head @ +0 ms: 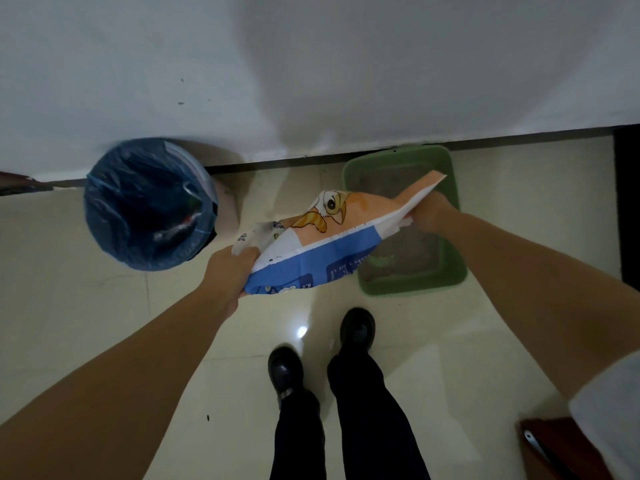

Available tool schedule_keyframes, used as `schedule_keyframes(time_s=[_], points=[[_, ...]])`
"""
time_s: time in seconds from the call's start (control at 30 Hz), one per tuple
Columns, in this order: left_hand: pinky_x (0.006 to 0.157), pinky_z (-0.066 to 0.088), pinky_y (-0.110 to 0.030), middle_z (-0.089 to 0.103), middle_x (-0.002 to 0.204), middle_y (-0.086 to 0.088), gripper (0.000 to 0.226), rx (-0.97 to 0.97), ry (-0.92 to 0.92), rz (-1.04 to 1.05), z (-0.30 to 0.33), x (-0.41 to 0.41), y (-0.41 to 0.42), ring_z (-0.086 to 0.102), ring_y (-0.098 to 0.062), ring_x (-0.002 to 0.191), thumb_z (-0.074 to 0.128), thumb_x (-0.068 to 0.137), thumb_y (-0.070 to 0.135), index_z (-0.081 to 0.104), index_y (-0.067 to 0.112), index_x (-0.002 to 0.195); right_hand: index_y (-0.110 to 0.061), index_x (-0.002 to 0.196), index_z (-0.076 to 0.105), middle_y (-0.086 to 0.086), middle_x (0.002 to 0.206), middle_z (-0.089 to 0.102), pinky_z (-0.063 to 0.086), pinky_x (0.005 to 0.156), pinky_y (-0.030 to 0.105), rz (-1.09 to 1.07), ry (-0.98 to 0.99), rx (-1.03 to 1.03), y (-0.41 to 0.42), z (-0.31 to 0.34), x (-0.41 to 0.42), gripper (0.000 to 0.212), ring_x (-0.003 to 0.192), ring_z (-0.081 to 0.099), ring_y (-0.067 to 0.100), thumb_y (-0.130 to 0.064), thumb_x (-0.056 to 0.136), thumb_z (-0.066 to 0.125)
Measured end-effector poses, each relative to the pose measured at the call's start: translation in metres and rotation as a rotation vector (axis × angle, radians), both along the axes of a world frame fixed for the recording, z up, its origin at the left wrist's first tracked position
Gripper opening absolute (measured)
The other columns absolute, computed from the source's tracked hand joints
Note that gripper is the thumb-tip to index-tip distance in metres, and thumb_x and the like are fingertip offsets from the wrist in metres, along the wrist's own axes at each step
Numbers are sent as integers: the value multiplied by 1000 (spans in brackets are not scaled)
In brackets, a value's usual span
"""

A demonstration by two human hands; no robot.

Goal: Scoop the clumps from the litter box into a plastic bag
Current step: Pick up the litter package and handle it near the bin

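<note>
A person stands over a green litter box that sits on the tiled floor against the far wall, right of centre. Both hands hold a printed bag, orange, white and blue with a cartoon cat, stretched almost level between them and partly over the near left part of the box.

The left hand grips the bag's lower left end, fingers curled under it and the thumb side on top, with a crumpled white edge sticking out just beyond the hand. The right hand pinches the far right corner, fingers closed on the bag's edge right above the grey litter.

The step in hand looks like readying or tipping this bag over the box, though no scoop can be seen and which end is open cannot be told. To do it well, keep both grips firm, keep the mouth inside the rim of the box so nothing falls on the tiles, and shift the weight slowly, since a sagging bag can dump its load at once.

A bin with a blue liner stands to the left, near the wall, well apart from the box; clumps in the litter are too dim to make out
</note>
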State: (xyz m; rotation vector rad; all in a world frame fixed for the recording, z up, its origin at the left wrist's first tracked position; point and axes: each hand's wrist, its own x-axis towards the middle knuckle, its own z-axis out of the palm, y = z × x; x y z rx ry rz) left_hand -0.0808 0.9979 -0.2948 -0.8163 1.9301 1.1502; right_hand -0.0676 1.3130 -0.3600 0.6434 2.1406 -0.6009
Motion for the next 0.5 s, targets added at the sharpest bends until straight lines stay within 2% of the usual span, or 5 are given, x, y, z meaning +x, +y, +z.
schedule_keyframes(time_s=[0.1, 0.17, 0.27, 0.33, 0.5], points=[[89, 50, -53, 63, 101, -18, 13, -66, -51, -34, -8, 7, -18, 62, -36, 92, 56, 88, 18, 59, 9, 98, 1, 132, 45, 19, 130, 54, 41, 103, 37, 6, -21, 5, -1, 8, 3, 38, 120, 52, 32, -14, 97, 44], [83, 51, -48, 64, 100, -17, 12, -46, -74, 62, -12, 21, -24, 62, -34, 88, 57, 89, 17, 60, 9, 98, 2, 127, 51, 20, 125, 57, 44, 100, 38, 36, 19, -10, 0, 13, 1, 36, 116, 54, 33, -15, 96, 47], [65, 48, -34, 63, 88, -12, 6, -8, -105, 135, -19, 45, -22, 59, -28, 76, 55, 90, 15, 60, 13, 87, 3, 122, 53, 21, 121, 59, 46, 95, 36, -4, 68, -23, -8, 12, 9, 31, 110, 57, 33, -13, 98, 41], [62, 46, -31, 61, 85, -13, 10, 0, -108, 166, -21, 59, -23, 57, -27, 72, 53, 90, 13, 58, 13, 81, 4, 117, 56, 21, 118, 61, 47, 92, 36, 1, 97, -40, -12, 15, 17, 29, 106, 59, 32, -13, 97, 42], [79, 47, -38, 59, 84, -9, 11, -2, -119, 134, -34, 80, -40, 56, -23, 72, 53, 93, 14, 55, 15, 82, -2, 106, 61, 16, 104, 64, 48, 79, 29, 74, 114, -94, -19, 40, 26, 27, 90, 60, 23, -21, 98, 43]])
